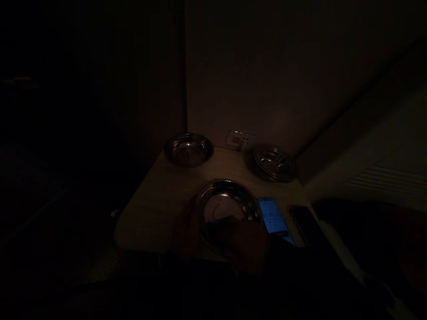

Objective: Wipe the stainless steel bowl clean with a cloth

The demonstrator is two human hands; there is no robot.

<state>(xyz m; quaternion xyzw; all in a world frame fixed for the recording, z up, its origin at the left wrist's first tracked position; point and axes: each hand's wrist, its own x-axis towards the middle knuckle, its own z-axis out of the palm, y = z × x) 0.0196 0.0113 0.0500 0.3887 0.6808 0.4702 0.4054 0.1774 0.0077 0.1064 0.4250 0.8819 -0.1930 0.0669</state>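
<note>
The scene is very dark. A round steel plate lies at the near edge of a small pale table. My left hand is dimly visible against the plate's left rim and seems to hold it. My right hand lies over the plate's near side with its fingers curled. A dark shape lies under the right hand inside the plate, and I cannot make out what it is.
A steel bowl stands at the table's back left and a sectioned steel plate at the back right. A wall socket sits between them. A phone with a lit blue screen and a dark object lie to the right.
</note>
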